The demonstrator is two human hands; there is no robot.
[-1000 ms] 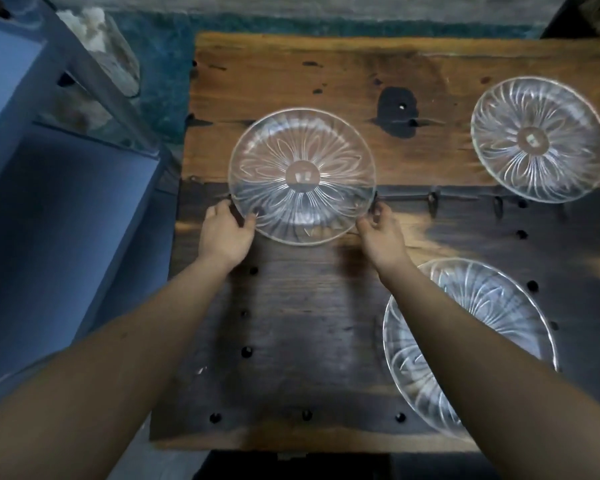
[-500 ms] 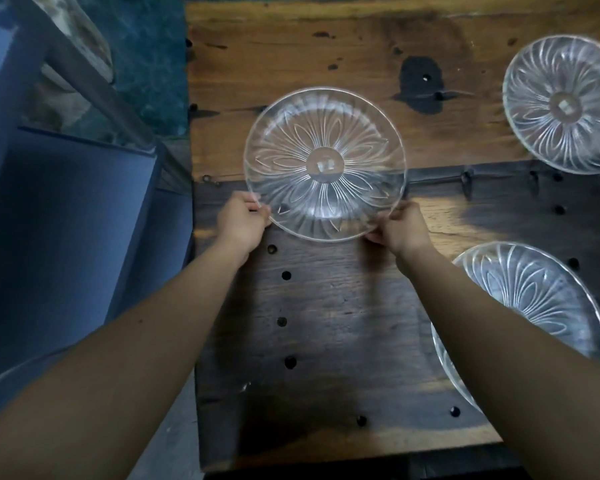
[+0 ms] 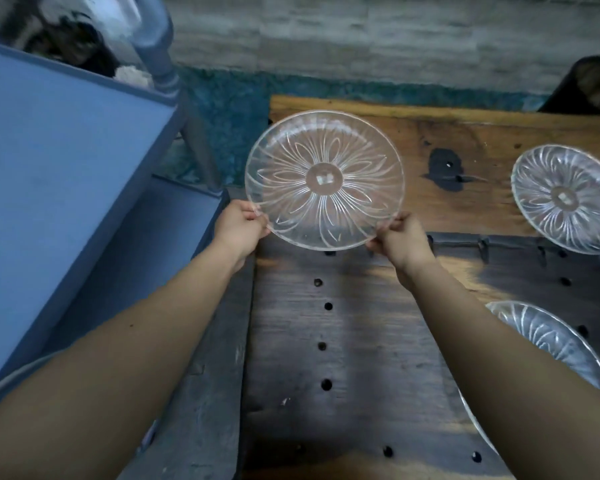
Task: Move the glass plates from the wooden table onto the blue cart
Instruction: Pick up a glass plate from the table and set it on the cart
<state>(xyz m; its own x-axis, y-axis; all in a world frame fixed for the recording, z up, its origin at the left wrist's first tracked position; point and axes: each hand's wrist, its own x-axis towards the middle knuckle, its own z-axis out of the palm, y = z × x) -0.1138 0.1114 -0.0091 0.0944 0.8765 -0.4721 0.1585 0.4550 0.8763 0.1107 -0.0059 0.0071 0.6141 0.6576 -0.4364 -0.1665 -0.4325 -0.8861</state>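
A clear glass plate [image 3: 324,180] with a petal pattern is held up above the left end of the wooden table [image 3: 354,341]. My left hand [image 3: 239,227] pinches its near-left rim and my right hand [image 3: 400,239] pinches its near-right rim. A second glass plate [image 3: 567,199] lies on the table at the far right. A third glass plate [image 3: 548,341] lies at the near right, partly hidden by my right forearm. The blue cart [image 3: 59,174] stands to the left of the table.
The cart's grey-blue post [image 3: 160,46] rises at the top left, with a lower shelf [image 3: 146,244] beside the table's edge. A pale curved rim [image 3: 11,379] shows at the lower left. Teal floor and a grey wall lie beyond the table.
Both hands have raised the held plate off the table and carried it leftward, toward the table's left edge. My view has turned left, showing more of the cart.
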